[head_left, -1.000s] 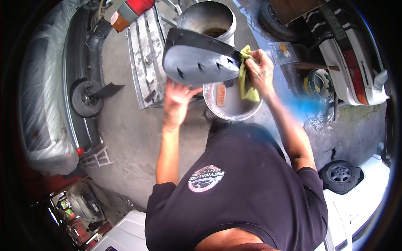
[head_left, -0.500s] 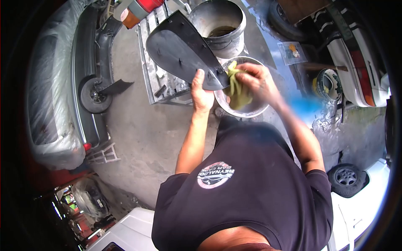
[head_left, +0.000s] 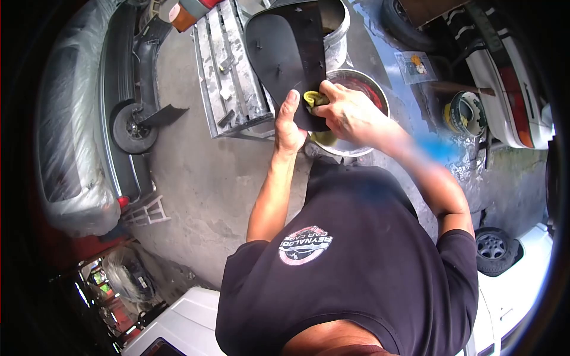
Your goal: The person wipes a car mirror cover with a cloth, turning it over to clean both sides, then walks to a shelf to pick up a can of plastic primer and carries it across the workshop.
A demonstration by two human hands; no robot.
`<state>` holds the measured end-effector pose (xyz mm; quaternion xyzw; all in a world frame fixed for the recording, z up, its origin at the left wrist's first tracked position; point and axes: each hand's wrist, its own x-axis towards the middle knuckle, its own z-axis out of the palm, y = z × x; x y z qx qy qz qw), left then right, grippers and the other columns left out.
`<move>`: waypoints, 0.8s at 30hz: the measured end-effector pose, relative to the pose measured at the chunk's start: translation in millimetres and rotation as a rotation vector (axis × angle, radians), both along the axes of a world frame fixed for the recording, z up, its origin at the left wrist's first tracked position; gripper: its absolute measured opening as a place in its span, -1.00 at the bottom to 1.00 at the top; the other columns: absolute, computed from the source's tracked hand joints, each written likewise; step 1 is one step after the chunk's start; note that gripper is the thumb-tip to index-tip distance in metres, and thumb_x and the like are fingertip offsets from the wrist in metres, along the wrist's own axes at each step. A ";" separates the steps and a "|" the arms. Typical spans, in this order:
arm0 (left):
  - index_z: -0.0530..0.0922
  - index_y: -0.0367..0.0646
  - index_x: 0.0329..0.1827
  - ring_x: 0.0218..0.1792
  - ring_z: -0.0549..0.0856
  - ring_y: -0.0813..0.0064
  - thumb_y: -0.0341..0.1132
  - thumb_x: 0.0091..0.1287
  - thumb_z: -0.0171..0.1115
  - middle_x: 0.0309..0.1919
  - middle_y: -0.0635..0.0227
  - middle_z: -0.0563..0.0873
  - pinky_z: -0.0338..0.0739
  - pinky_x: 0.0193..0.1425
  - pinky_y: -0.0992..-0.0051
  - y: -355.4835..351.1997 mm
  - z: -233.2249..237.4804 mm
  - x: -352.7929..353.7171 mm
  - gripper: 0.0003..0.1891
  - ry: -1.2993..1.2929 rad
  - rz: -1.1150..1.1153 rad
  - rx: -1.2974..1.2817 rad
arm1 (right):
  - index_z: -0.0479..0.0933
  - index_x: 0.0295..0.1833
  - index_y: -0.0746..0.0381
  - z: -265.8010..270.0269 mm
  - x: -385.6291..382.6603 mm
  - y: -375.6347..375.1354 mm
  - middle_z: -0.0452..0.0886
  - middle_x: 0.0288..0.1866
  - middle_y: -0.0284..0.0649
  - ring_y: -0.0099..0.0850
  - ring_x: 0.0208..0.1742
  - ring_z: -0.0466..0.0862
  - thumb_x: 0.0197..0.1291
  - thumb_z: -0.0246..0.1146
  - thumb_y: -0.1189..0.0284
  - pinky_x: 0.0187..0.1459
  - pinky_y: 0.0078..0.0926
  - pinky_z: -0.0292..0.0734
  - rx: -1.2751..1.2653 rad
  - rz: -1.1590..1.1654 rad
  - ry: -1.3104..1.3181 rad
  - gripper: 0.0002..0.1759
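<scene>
A dark, curved panel (head_left: 288, 56) with small pegs on its face stands up from my left hand (head_left: 289, 127), whose thumb lies against its lower left edge and whose fingers are behind it. My right hand (head_left: 350, 113) is closed on a yellow-green cloth (head_left: 313, 99) at the panel's lower right part. Part of the cloth hangs below, over a round basin (head_left: 380, 89) with a pale rim. Behind the panel is a large grey bucket (head_left: 337, 41), partly hidden.
Left of the panel is a slatted bench (head_left: 222, 77) with small pieces on it. A wheel (head_left: 135, 132) and a plastic-covered car (head_left: 77, 148) are at the far left. At the right are another bucket (head_left: 467, 114) and a white car part (head_left: 504, 83).
The panel has turned more upright and shifted right. My right hand has brought the cloth up from over the basin onto the panel.
</scene>
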<state>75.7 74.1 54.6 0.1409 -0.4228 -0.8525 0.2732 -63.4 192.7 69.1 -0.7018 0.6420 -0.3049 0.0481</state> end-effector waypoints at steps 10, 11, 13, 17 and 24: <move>0.45 -0.28 0.44 0.32 0.61 0.32 0.05 0.55 0.22 0.30 0.20 0.63 0.44 0.49 0.29 -13.2 -17.0 -3.9 -0.37 -0.001 -0.102 -0.082 | 0.67 -0.21 0.20 7.5 11.8 -7.0 0.54 -0.27 -0.16 -0.19 -0.34 0.69 0.08 0.37 0.48 -0.24 -0.23 0.66 -0.156 -0.318 -0.058 -0.87; 0.42 -0.29 0.47 0.35 0.59 0.30 0.09 0.54 0.21 0.33 0.19 0.60 0.42 0.51 0.28 -11.5 -12.6 -4.9 -0.34 0.015 -0.104 -0.048 | 0.67 -0.18 0.19 10.0 12.4 -4.4 0.54 -0.26 -0.17 -0.18 -0.36 0.69 0.09 0.37 0.49 -0.25 -0.23 0.66 -0.203 -0.371 -0.096 -0.85; 0.35 -0.29 0.52 0.43 0.52 0.27 0.18 0.52 0.20 0.42 0.18 0.54 0.35 0.57 0.23 -7.4 -1.8 -5.1 -0.23 0.038 -0.080 -0.031 | 0.66 -0.06 0.18 10.0 9.9 1.0 0.54 -0.23 -0.18 -0.18 -0.33 0.69 0.11 0.35 0.51 -0.26 -0.24 0.67 -0.253 -0.438 -0.147 -0.75; 0.31 -0.27 0.55 0.47 0.46 0.19 0.35 0.46 0.14 0.44 0.16 0.50 0.26 0.62 0.14 -6.2 -2.7 -11.2 -0.10 -0.040 -0.095 -0.091 | 0.62 0.14 0.25 27.3 15.0 3.3 0.52 -0.16 -0.16 -0.21 -0.18 0.67 0.16 0.30 0.52 -0.21 -0.27 0.66 -0.181 -0.357 -0.174 -0.61; 0.41 -0.25 0.45 0.37 0.55 0.25 0.34 0.49 0.11 0.33 0.21 0.58 0.40 0.51 0.17 -9.5 -10.1 -9.7 -0.19 -0.066 -0.055 -0.015 | 0.74 -0.07 0.26 9.7 10.1 -4.4 0.55 -0.10 -0.07 -0.12 -0.11 0.65 0.11 0.31 0.43 -0.03 -0.10 0.45 -0.194 -0.106 -0.084 -0.72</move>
